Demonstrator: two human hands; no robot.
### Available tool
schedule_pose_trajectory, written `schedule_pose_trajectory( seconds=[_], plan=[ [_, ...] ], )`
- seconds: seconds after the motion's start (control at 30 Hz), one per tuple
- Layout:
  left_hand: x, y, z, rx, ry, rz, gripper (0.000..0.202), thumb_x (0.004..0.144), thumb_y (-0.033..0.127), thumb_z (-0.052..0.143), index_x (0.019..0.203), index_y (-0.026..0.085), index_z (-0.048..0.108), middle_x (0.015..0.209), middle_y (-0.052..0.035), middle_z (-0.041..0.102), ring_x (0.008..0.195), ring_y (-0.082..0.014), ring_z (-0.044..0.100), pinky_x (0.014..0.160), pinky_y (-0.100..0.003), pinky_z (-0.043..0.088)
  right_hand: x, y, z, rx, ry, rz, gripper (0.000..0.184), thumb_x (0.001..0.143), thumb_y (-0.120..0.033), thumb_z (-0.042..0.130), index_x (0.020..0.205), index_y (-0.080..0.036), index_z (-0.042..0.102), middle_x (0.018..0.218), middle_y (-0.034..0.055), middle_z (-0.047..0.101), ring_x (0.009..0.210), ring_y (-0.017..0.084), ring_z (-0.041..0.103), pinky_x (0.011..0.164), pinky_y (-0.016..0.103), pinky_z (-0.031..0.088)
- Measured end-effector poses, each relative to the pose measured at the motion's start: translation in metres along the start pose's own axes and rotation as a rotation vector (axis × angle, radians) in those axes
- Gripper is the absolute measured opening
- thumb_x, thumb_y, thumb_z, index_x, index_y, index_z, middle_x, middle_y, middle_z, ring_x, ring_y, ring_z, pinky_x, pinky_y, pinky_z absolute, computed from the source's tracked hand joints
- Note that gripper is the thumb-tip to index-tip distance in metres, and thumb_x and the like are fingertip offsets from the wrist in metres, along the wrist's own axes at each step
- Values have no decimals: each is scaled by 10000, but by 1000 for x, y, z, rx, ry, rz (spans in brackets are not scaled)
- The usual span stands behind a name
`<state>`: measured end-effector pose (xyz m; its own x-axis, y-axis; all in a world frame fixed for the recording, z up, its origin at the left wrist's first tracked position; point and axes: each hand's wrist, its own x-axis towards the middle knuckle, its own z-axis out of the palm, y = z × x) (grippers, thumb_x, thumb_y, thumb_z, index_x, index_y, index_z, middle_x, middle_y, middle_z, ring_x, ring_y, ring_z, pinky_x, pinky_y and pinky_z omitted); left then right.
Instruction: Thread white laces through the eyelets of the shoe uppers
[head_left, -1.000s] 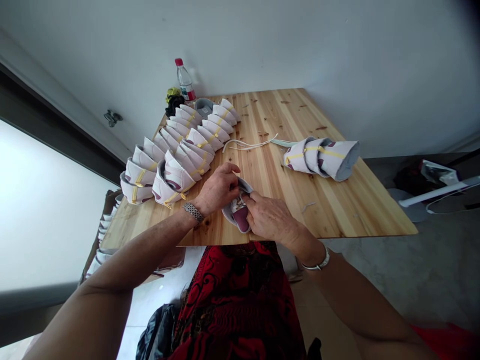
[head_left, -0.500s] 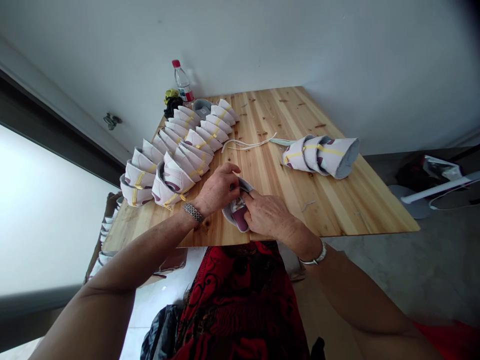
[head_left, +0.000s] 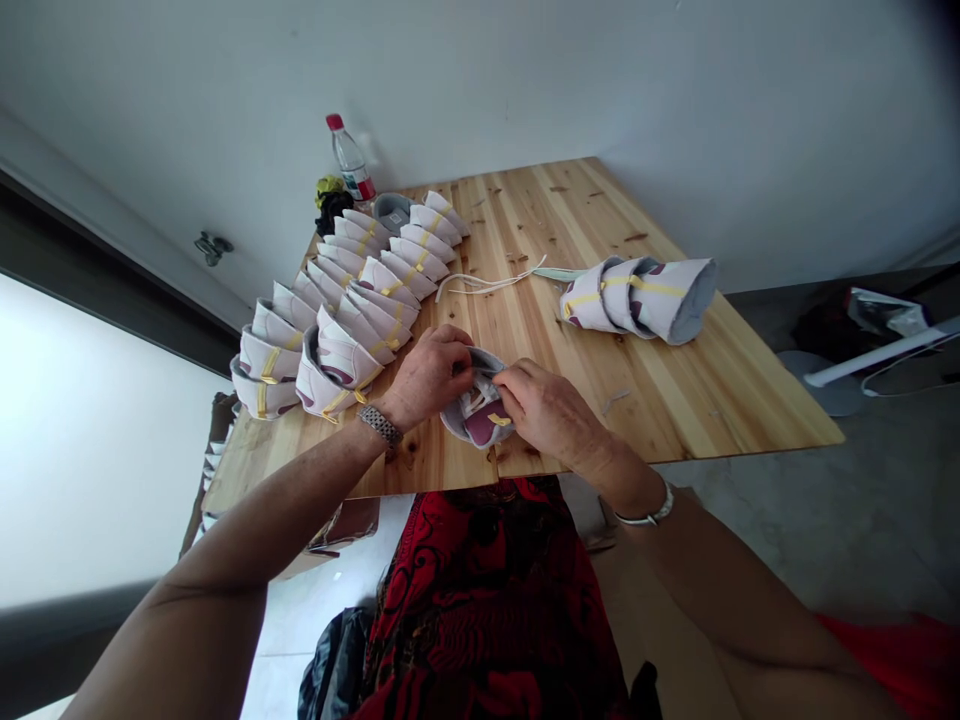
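Note:
A pale shoe upper (head_left: 478, 430) with a plum tongue, a yellow tab and white lacing lies near the table's front edge, between my hands. My left hand (head_left: 431, 375) is closed on its left side, thumb and bent fingers at the rim. Pinched fingers of my right hand (head_left: 551, 408) grip it on the right, by the white lacing; whether they also hold a lace end is hidden.
Nested rows of shoe uppers (head_left: 364, 320) fill the table's left side. Several more uppers (head_left: 637, 300) lie stacked at the right. White laces (head_left: 487, 285) stretch between them on the wooden table (head_left: 525, 220). A red-capped bottle (head_left: 350, 160) stands at the back left.
My right hand has drawn back from inside the upper to its right edge, and the upper now sits wider, showing its white lacing and yellow tab. My left hand stays at the left side.

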<state>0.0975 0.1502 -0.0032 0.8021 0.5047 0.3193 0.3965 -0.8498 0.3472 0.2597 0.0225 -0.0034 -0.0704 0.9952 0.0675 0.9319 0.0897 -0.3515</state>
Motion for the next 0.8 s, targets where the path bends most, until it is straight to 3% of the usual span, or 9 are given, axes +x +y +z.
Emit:
schedule_pose_trajectory(
  seconds=[0.5, 0.67, 0.8],
  plan=[
    [5, 1, 1, 7, -14, -1, 130, 806, 152, 630, 678, 168, 646, 1073, -88, 679, 989, -228, 619, 939, -424, 505, 8, 0, 7, -12, 5, 13, 292, 972, -51, 410, 1149, -131, 629, 1113, 119, 622, 950, 211, 613, 805, 302, 435],
    [3, 2, 5, 7, 33, 8, 119, 808, 143, 623, 697, 178, 651, 1051, -74, 688, 957, -215, 618, 916, -412, 507, 11, 1, 8, -62, -54, 40, 219, 974, -106, 473, 1111, -154, 637, 1118, 108, 621, 892, 204, 632, 741, 292, 432],
    [1, 3, 7, 29, 60, 25, 121, 834, 148, 613, 728, 178, 660, 1056, -77, 689, 949, -211, 615, 896, -404, 504, 13, 0, 8, -114, -64, 28, 245, 1008, -135, 431, 1127, -163, 643, 1126, 114, 623, 871, 212, 649, 722, 304, 453]
  ],
)
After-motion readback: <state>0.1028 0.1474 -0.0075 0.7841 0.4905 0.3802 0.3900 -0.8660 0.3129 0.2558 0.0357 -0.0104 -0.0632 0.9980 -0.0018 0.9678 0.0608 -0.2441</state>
